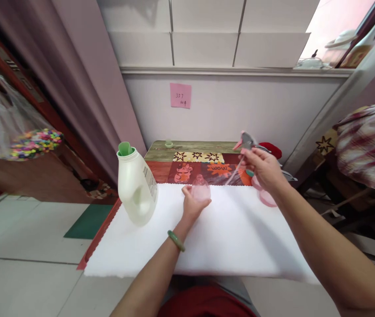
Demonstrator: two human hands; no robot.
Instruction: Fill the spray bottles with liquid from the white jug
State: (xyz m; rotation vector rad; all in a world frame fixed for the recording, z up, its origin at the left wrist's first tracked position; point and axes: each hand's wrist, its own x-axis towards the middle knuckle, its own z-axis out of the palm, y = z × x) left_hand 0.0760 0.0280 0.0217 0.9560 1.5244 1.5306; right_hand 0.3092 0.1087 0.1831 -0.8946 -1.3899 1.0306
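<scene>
My left hand [192, 204] is closed around a small clear pink spray bottle [201, 188] that stands open-necked on a white foam sheet [227, 237]. My right hand [262, 166] is closed on a grey and pink trigger sprayer head [247, 141], held up in the air to the right of the bottle. Its thin dip tube [234, 173] slants down to the left toward the bottle. A large white detergent jug [136, 184] with an open green spout stands to the left of my left hand. I wear a green bangle on my left wrist.
A small green cap [168, 143] lies at the table's far edge. The patterned tablecloth [203, 165] shows beyond the foam. A pink object [266, 197] and a red object [271, 149] sit behind my right hand. A bag of colourful beads [33, 143] hangs at left.
</scene>
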